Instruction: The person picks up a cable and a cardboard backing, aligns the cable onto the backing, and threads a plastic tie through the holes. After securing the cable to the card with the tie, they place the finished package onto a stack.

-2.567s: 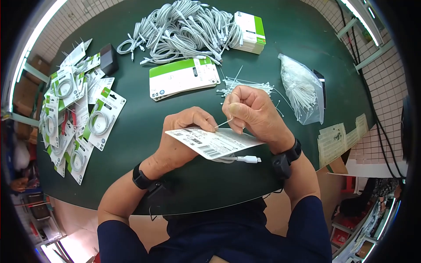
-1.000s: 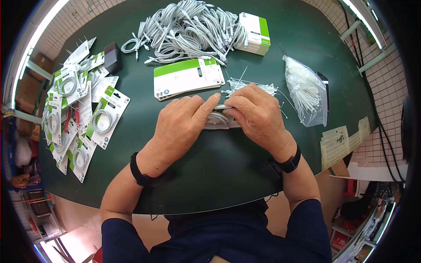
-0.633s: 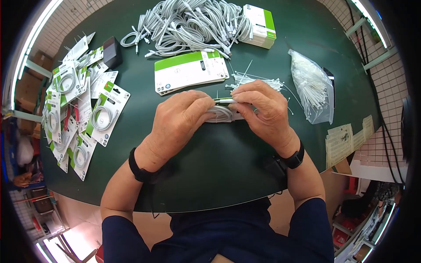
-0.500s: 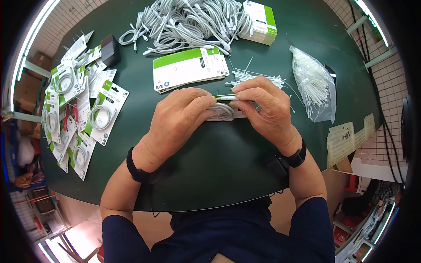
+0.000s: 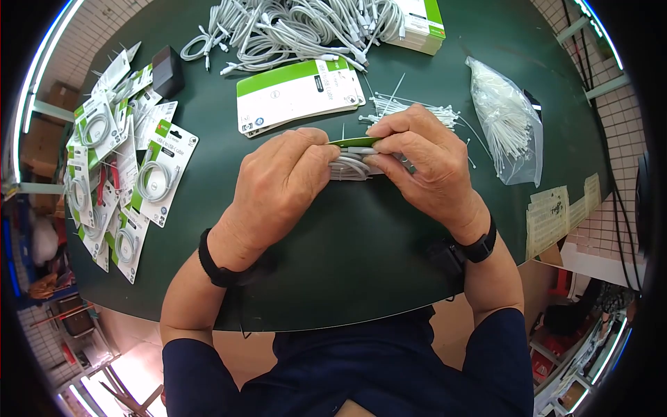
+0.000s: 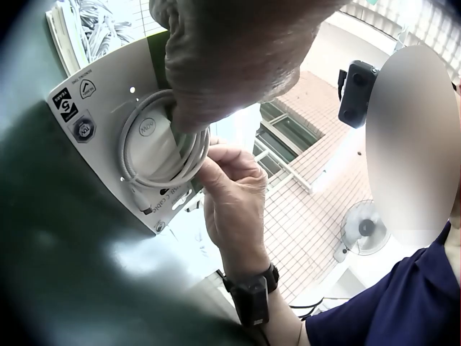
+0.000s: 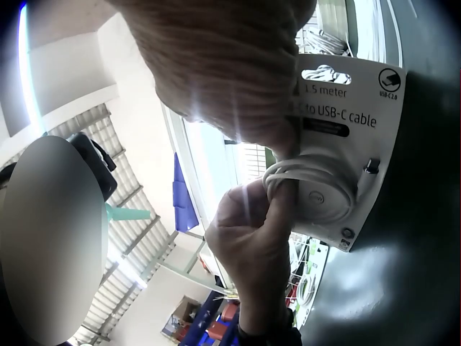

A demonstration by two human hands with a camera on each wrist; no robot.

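Note:
Between both hands stands a USB-C cable card (image 7: 374,130), its green edge (image 5: 354,142) uppermost in the head view. A white coiled charging cable (image 5: 349,167) lies against the card's face, on the side toward the body. My left hand (image 5: 281,187) pinches the coil and card from the left, thumb and fingers curled. My right hand (image 5: 427,160) pinches the cable and card edge from the right. In the left wrist view the coil (image 6: 130,158) is round, with one connector hanging low on the card. The fingertips' far sides are hidden behind the card.
Beyond the hands lie a stack of printed cards (image 5: 299,97), a cable heap (image 5: 299,35) and loose zip ties (image 5: 417,111). A bag of zip ties (image 5: 504,125) lies right. Finished-looking carded cables (image 5: 160,174) pile up at left, beside a dark box (image 5: 167,71).
The card was tilted with its barcode side up while the right hand pulled a thin white tie. Now it stands edge-up, farther from the body, coil facing back, both hands pinching it.

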